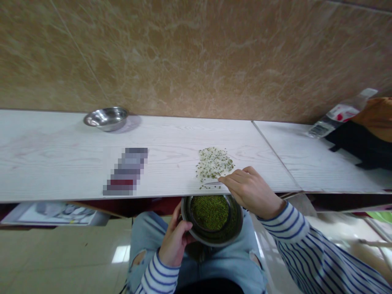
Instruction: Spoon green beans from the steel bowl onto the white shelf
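Note:
My left hand grips the left rim of a metal bowl, thumb on the edge, fingers around the outside. Small green beans, like mung beans, cover its bottom. The bowl is tilted under the table's front edge, above my lap. On the tabletop, a loose patch of white grains mixed with green beans lies near that edge. My right hand is closed at the patch's near right side, pinching a thin, pointed, pale tool whose exact kind I cannot make out. Its tip points left among scattered beans.
A second metal bowl stands at the back left by the wall. A pixelated flat object lies left of the patch. At the far right, a clear plastic bottle leans on a dark and brown bag. Below the table, an open shelf holds papers.

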